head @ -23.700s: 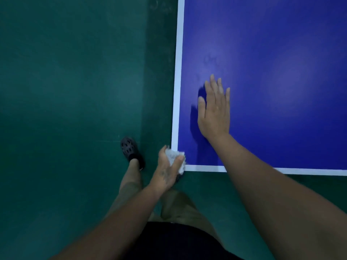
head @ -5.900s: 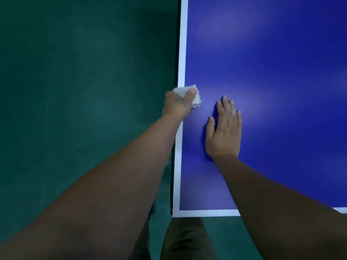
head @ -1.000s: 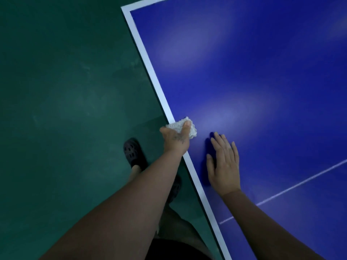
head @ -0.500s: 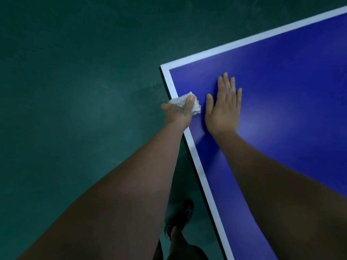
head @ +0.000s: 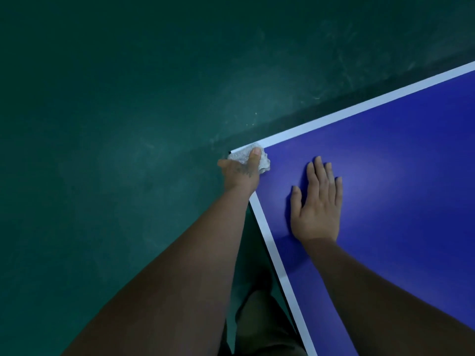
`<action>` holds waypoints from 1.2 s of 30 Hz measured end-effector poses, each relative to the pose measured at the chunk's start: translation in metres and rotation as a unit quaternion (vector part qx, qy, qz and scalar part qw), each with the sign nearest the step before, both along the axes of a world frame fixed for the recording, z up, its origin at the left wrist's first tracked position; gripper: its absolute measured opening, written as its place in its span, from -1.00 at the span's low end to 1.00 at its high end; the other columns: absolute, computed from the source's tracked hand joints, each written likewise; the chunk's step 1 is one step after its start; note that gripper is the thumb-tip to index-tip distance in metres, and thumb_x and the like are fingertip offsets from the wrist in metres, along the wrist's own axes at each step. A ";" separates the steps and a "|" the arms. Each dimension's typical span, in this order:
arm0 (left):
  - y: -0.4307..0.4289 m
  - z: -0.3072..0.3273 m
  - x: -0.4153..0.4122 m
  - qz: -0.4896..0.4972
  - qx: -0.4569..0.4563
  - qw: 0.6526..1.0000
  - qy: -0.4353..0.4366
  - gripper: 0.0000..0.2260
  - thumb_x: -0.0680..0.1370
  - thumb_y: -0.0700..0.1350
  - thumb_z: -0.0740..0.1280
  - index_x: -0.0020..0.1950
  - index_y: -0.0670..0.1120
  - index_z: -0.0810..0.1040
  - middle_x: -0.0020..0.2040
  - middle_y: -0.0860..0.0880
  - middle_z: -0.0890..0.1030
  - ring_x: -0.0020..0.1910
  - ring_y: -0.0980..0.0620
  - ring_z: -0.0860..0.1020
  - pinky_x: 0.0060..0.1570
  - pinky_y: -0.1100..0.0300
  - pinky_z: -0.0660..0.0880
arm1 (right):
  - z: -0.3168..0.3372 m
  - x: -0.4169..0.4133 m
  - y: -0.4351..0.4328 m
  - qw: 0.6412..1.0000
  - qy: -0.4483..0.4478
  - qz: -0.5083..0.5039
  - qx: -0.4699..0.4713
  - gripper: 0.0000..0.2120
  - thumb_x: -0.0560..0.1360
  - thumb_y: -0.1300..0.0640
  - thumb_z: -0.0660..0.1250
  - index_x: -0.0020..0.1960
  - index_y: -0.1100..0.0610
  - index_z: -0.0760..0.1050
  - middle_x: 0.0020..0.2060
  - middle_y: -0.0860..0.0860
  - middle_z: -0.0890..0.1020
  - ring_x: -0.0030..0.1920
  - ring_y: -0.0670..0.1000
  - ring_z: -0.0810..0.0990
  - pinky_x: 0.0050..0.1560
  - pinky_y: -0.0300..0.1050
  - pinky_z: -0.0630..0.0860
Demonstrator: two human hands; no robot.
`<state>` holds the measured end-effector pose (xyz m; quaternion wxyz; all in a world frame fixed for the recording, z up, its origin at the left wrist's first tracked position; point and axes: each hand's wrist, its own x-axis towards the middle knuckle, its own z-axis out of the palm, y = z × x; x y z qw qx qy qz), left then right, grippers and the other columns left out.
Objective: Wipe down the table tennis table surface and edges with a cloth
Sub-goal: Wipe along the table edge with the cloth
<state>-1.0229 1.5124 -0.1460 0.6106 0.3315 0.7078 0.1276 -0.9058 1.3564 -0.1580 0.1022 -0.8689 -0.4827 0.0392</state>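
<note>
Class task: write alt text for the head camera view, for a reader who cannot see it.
Seen from above, a person's left hand grips a crumpled white cloth on the corner of a blue table tennis table with white edge lines. The right hand lies flat, fingers straight, on the blue surface beside it. The floor is dark green.

We see a dim scene, lit softly, it seems, from above: a pale sheen spreads on the table (head: 411,253) just past the right hand (head: 317,201) (another, fainter, lies on the floor (head: 128,155)). The table throws a dark band of shadow on the floor along its far edge. Both forearms (head: 180,278), near the lens, go dark and soft, stretched by the wide angle; the corners darken.
</note>
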 end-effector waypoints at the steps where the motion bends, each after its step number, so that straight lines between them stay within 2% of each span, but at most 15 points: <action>1: 0.000 0.000 0.001 -0.004 0.002 1.000 0.006 -0.33 0.64 0.18 0.43 0.47 -0.20 0.18 0.46 -0.20 0.44 0.28 -0.13 0.53 0.23 0.10 0.44 | 0.000 0.000 0.000 1.000 -0.002 -0.001 -0.002 -0.42 0.76 -0.05 0.09 0.71 0.17 0.22 0.74 0.04 0.18 0.75 0.08 0.06 0.73 0.24 0.01; 6: 0.019 0.005 -0.004 -0.053 0.027 0.998 0.007 -0.34 0.64 0.10 0.47 0.47 -0.21 0.18 0.46 -0.21 0.43 0.31 -0.12 0.53 0.25 0.18 0.42 | 0.000 0.000 0.000 1.000 0.009 0.001 -0.002 -0.42 0.76 -0.05 0.10 0.71 0.18 0.22 0.74 0.04 0.18 0.75 0.08 0.05 0.73 0.24 0.02; 9: 0.043 0.014 -0.013 -0.182 0.021 0.983 0.013 -0.31 0.63 0.04 0.49 0.53 -0.25 0.19 0.48 -0.22 0.42 0.40 -0.17 0.53 0.43 0.04 0.48 | -0.002 -0.001 -0.001 1.000 0.019 -0.006 0.008 -0.43 0.77 -0.05 0.11 0.71 0.17 0.23 0.74 0.03 0.18 0.75 0.08 0.06 0.73 0.25 0.02; 11: 0.069 0.023 -0.020 -0.352 0.003 0.935 0.043 -0.33 0.64 0.10 0.47 0.54 -0.26 0.29 0.43 -0.16 0.49 0.36 -0.15 0.56 0.44 -0.05 0.49 | -0.002 -0.001 -0.001 1.000 0.018 -0.005 0.011 -0.43 0.77 -0.06 0.11 0.70 0.18 0.24 0.74 0.04 0.19 0.75 0.08 0.06 0.72 0.26 0.03; 13: 0.092 0.032 -0.023 -0.496 -0.036 0.867 0.025 -0.55 0.66 0.08 0.45 0.39 -0.21 0.53 0.26 -0.15 0.65 0.21 -0.07 0.66 0.37 -0.03 0.56 | -0.002 0.000 0.000 1.000 0.021 -0.005 0.004 -0.42 0.77 -0.07 0.09 0.71 0.18 0.23 0.74 0.03 0.18 0.75 0.08 0.06 0.72 0.26 0.03; 15: 0.108 0.034 -0.021 -0.570 -0.053 0.820 -0.028 -0.90 0.68 -0.04 0.44 0.09 -0.06 0.64 0.00 -0.04 0.71 -0.09 0.23 0.72 0.07 0.26 0.63 | -0.002 0.003 -0.002 0.999 0.032 -0.010 0.001 -0.42 0.76 -0.07 0.10 0.71 0.16 0.23 0.74 0.01 0.15 0.75 0.07 0.06 0.73 0.24 0.02; 16: 0.114 0.034 -0.020 -0.594 -0.050 0.803 -0.023 -0.92 0.68 -0.04 0.44 0.04 0.00 0.59 -0.05 0.05 0.65 -0.20 0.36 0.67 -0.12 0.45 0.56 | -0.002 0.002 -0.002 0.999 0.034 -0.009 0.000 -0.41 0.76 -0.07 0.11 0.71 0.15 0.23 0.75 0.00 0.14 0.75 0.07 0.06 0.73 0.24 0.02; 17: 0.119 0.034 -0.019 -0.623 -0.050 0.781 -0.005 -0.87 0.67 0.00 0.45 0.08 0.00 0.54 -0.03 0.11 0.58 -0.21 0.41 0.64 -0.21 0.53 0.49 | -0.002 0.001 -0.001 0.999 0.034 -0.006 -0.003 -0.41 0.76 -0.08 0.12 0.72 0.15 0.22 0.75 -0.01 0.13 0.75 0.06 0.06 0.73 0.24 0.03; 18: 0.122 0.032 -0.016 -0.656 -0.052 0.753 0.015 -0.74 0.66 0.07 0.46 0.21 -0.03 0.50 0.02 0.11 0.56 -0.16 0.39 0.63 -0.18 0.52 0.49 | -0.002 0.001 -0.003 0.999 0.038 -0.008 -0.005 -0.41 0.76 -0.08 0.13 0.72 0.15 0.22 0.75 0.00 0.13 0.75 0.07 0.06 0.72 0.25 0.04; 21: 0.129 0.020 -0.007 -0.712 -0.046 0.698 0.057 -0.27 0.60 0.20 0.48 0.58 -0.14 0.25 0.31 -0.09 0.55 0.17 0.09 0.61 0.25 0.14 0.56 | -0.002 0.001 -0.004 0.999 0.046 -0.006 -0.006 -0.40 0.76 -0.08 0.13 0.73 0.15 0.20 0.75 0.01 0.13 0.75 0.08 0.06 0.72 0.25 0.05; 23: 0.129 0.020 0.005 -0.700 -0.058 0.710 0.053 -0.16 0.57 0.22 0.50 0.63 -0.11 0.12 0.38 -0.11 0.52 0.25 -0.04 0.60 0.29 0.02 0.57 | -0.002 0.001 -0.002 0.999 0.045 -0.004 -0.012 -0.39 0.77 -0.09 0.12 0.74 0.14 0.17 0.75 0.02 0.12 0.75 0.09 0.06 0.72 0.26 0.05; 27: 0.119 0.020 0.037 -0.679 -0.027 0.734 0.017 -0.15 0.58 0.16 0.51 0.61 -0.13 0.06 0.34 -0.12 0.48 0.13 0.08 0.58 0.04 0.24 0.54 | -0.001 0.001 -0.001 0.999 0.046 -0.002 -0.013 -0.39 0.77 -0.10 0.13 0.74 0.13 0.17 0.76 0.00 0.11 0.75 0.08 0.07 0.72 0.25 0.07; 31: 0.112 0.018 0.077 -0.669 0.005 0.743 -0.006 -0.17 0.59 0.16 0.51 0.58 -0.10 0.04 0.38 -0.14 0.44 0.26 -0.06 0.55 0.17 0.17 0.48 | 0.000 0.002 -0.003 0.999 0.038 -0.005 -0.031 -0.38 0.77 -0.13 0.10 0.75 0.12 0.14 0.76 0.01 0.08 0.75 0.07 0.06 0.72 0.25 0.08; 34: 0.107 0.024 0.090 -0.653 0.010 0.757 -0.009 -0.30 0.59 0.15 0.52 0.45 -0.03 0.11 0.34 -0.13 0.48 0.21 -0.03 0.57 0.12 0.16 0.54 | 0.006 0.002 -0.002 0.998 0.041 -0.012 -0.039 -0.39 0.78 -0.13 0.08 0.74 0.12 0.17 0.75 0.02 0.13 0.75 0.06 0.06 0.71 0.25 0.11; 36: 0.101 0.029 0.085 -0.639 0.026 0.769 0.003 -0.35 0.58 0.19 0.51 0.42 -0.03 0.18 0.32 -0.12 0.54 0.21 -0.07 0.61 0.23 -0.03 0.61 | 0.010 0.002 -0.002 0.998 0.043 -0.013 -0.040 -0.40 0.77 -0.13 0.10 0.74 0.11 0.18 0.75 0.02 0.15 0.75 0.05 0.06 0.71 0.26 0.12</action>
